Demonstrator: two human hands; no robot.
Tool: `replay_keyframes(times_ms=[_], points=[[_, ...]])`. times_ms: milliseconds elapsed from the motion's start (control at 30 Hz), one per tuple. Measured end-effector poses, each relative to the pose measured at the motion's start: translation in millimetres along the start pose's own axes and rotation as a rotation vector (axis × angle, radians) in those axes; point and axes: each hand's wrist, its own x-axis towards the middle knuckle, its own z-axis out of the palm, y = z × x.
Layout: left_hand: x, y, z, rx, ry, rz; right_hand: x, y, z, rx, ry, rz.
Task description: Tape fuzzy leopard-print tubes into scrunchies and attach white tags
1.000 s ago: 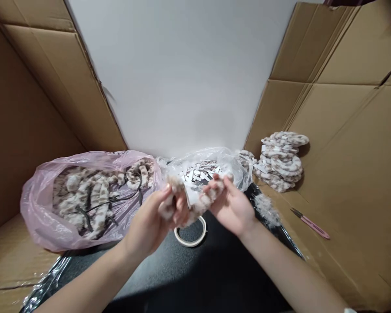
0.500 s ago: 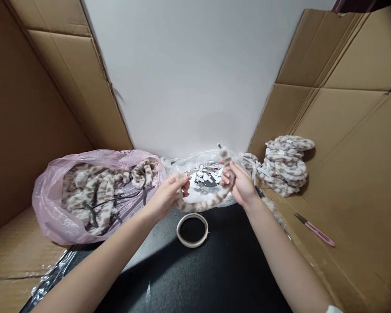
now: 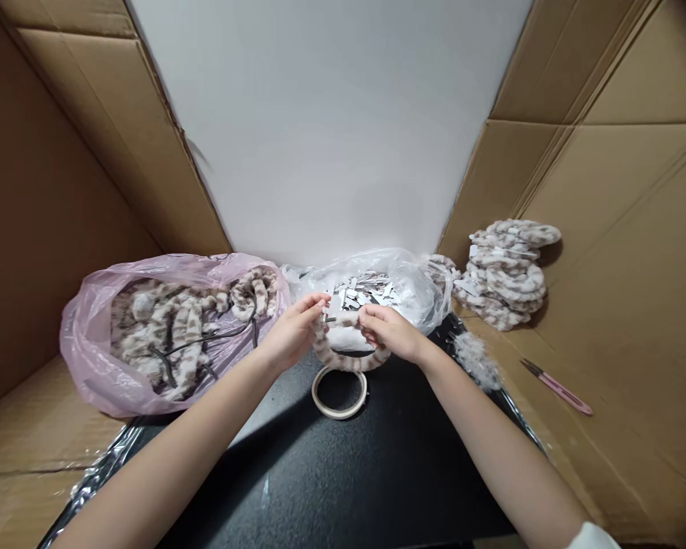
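A fluffy white-and-brown striped cord (image 3: 351,361) is bent into a loop between my two hands, above the black table. My left hand (image 3: 294,329) is closed on one end at the loop's left side. Near its fingertips is a small whitish piece, too small to make out clearly. My right hand (image 3: 395,332) pinches the cord close to its other end, whose dark thin tip (image 3: 330,319) points left toward my left fingers. Just below the loop, a roll of tape (image 3: 338,414) lies flat on the black table (image 3: 343,480).
At left, a pink plastic bag (image 3: 85,358) holds striped fluffy cords and dark strips. A clear bag (image 3: 428,293) with white tags lies behind my hands. Right of it stand stacked fluffy loops (image 3: 508,278), with pink-handled snips (image 3: 560,390) nearer me. Cardboard walls (image 3: 617,229) flank the table.
My right hand has turned and lowered, bringing the cord's dark tip from pointing upward over to my left fingers. The cord has gone from an open curve to a nearly closed loop.
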Motion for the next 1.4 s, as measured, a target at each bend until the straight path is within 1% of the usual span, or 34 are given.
replay_keyframes(times_ms=[67,167,300,367,433,533,567,633,733,833,900,1033,1133,1167,1233,1333,1400], points=[[3.2,-3.0,-0.2,-0.095,0.004,-0.028,2.0,1.1,-0.8,-0.022,0.015,0.037],[6.5,-6.8,1.5,-0.212,0.015,-0.05,5.5,5.0,-1.4,-0.083,0.076,0.062],[7.4,-8.9,4.4,-0.267,0.081,-0.046,7.5,10.0,-1.3,-0.14,0.143,0.056],[6.4,-10.1,5.0,-0.252,0.118,-0.022,6.0,8.8,0.9,-0.143,0.142,0.06],[4.5,-12.9,5.4,-0.22,0.141,-0.005,3.0,5.3,6.6,-0.145,0.093,0.044],[0.7,-20.9,6.1,-0.162,0.137,-0.008,-1.0,2.0,20.9,-0.17,0.012,-0.02],[-0.4,-24.5,6.4,-0.141,0.142,-0.005,-1.3,3.0,26.1,-0.177,0.014,-0.04],[-2.0,-31.9,6.7,-0.089,0.177,0.014,0.1,8.9,35.1,-0.165,0.06,-0.055],[-2.2,-40.2,6.0,-0.016,0.212,0.049,6.0,22.6,41.2,-0.084,0.146,-0.017],[-0.1,-42.0,3.5,0.072,0.175,0.086,11.8,30.0,37.7,0.033,0.202,0.051],[1.9,-40.1,1.4,0.137,0.143,0.087,13.9,27.6,31.2,0.122,0.213,0.085],[5.2,-35.4,-1.4,0.179,0.062,0.035,14.1,11.5,13.6,0.265,0.217,0.122],[6.1,-33.7,-0.9,0.13,0.042,-0.013,10.8,-1.0,3.6,0.279,0.245,0.13],[6.3,-33.2,-0.4,0.102,0.052,-0.028,8.7,-4.5,2.1,0.266,0.234,0.125],[6.3,-32.3,0.6,0.046,0.08,-0.038,3.0,-10.6,2.7,0.193,0.159,0.101],[5.6,-31.2,1.8,0.005,0.101,-0.015,-6.8,-16.7,10.4,-0.077,0.042,0.046],[4.4,-30.8,2.4,0.025,0.114,-0.004,-10.6,-17.4,17.1,-0.274,0.024,-0.006]])
